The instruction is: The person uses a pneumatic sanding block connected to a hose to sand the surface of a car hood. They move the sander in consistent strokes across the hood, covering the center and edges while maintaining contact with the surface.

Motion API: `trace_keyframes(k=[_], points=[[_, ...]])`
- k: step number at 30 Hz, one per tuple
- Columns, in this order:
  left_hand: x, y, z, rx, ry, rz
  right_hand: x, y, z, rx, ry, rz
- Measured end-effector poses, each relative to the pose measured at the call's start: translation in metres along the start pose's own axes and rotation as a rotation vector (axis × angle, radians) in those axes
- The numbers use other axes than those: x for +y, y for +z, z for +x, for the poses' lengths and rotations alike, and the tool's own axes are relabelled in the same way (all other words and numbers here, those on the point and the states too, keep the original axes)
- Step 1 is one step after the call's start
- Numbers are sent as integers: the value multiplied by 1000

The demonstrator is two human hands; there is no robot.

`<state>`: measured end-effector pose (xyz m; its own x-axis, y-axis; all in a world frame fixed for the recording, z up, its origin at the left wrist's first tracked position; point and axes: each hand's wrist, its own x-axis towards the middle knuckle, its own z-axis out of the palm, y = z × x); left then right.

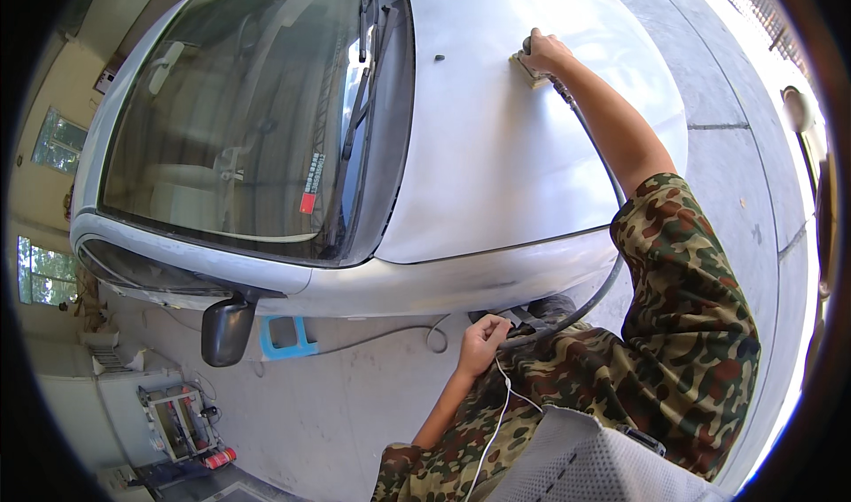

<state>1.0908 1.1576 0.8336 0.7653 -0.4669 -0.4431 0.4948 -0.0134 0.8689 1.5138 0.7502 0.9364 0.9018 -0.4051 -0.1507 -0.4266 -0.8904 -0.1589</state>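
Observation:
On the silver-grey car hood [496, 174], my right hand [546, 52] grips a sander [530, 70] with a yellowish pad; the pad lies against the hood. A dark air hose [596, 139] leads from the sander down along my right arm and bends round toward my waist. My left hand [483, 342] is closed low beside the fender, fingers curled where the hose meets them. A thin white cable [498, 413] hangs just below that hand. A small dark piece [439, 58] sits on the hood, left of the sander.
To the left are the windshield [230, 121], wipers [356, 112] and black side mirror [228, 329]. A blue frame-like piece [285, 337] and a thin hose [381, 334] lie on the floor. A metal cart [177, 422] stands at lower left, with a red cylinder [220, 458] by it.

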Motion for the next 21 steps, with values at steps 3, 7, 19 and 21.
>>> trace_keyframes(k=[3,7,19,21], points=[[1,2,1,-4,13,5,-11,-3,-4,-9,21,18],[1,5,-1,-15,-3,-17,-52,-3,-11,-18,-25,65],[-4,9,-21,107,-64,-69,-143,25,2,4,-184,74],[-5,10,-20,95,-68,-94,-149,27,-3,-3,-196,82]])
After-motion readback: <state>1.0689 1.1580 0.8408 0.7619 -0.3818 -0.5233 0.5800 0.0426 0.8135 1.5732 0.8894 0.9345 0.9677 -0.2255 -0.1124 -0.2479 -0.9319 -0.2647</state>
